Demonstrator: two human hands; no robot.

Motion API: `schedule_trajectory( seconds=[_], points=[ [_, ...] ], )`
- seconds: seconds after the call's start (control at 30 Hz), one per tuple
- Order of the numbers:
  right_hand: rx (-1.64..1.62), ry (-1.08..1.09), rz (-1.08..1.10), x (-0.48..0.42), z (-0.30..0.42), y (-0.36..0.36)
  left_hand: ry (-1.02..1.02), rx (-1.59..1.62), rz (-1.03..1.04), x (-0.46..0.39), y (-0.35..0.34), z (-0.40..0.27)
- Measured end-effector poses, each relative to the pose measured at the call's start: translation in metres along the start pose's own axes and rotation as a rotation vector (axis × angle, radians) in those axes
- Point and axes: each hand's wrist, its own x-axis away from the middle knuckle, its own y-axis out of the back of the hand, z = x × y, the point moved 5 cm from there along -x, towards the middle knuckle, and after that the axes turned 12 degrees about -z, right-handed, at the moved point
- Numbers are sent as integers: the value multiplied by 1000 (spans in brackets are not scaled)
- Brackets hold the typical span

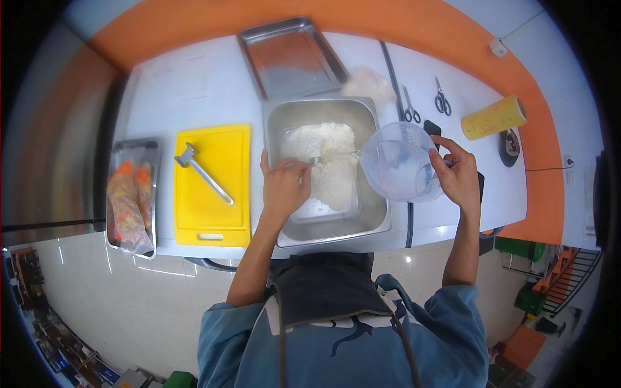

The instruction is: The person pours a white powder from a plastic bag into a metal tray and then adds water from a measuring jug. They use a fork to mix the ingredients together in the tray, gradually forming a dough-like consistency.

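A deep stainless-steel pan (335,236) stands before me, with pale flour (335,186) heaped inside. My left hand (286,186) reaches over the pan's left wall. Its thumb and fingers pinch what looks like a thin utensil (316,159) at the flour; blur and powder hide most of it. My right hand (456,169) grips the handle of a clear plastic jug (400,162) holding clear liquid. The jug is tilted leftward, its lip past the pan's right rim and beside the flour.
At left, a metal meat mallet (208,177) lies on a yellow cutting board (213,228), beside a tray (152,194) of bagged food (127,203). Behind the pan rest a shallow metal tray (296,58) and a plastic bag (369,86). Rightward are scissors (442,103) and a yellow roll (492,119).
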Motion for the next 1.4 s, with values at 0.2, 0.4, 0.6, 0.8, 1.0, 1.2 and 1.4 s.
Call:
schedule_trajectory(
  seconds=[0.2, 0.4, 0.6, 0.8, 1.0, 1.2, 1.4],
  points=[
    [-7, -1, -2, 0, -2, -1, -3, 8, -2, 0, 1, -1],
    [21, -20, 16, 0, 1, 0, -8, 5, -4, 1, -1, 1],
    [12, -12, 15, 0, 1, 0, -2, 3, 11, 1, 0, 1],
    [2, -19, 21, 0, 2, -1, 6, 8, 11, 1, -1, 1],
    [28, -18, 20, 0, 3, -1, -2, 3, 11, 1, 0, 2],
    [38, -31, 37, 0, 7, -1, -4, 8, 18, 1, -1, 2],
    [23, 3, 19, -1, 5, -1, -3, 3, 15, 1, 0, 1]
  ],
)
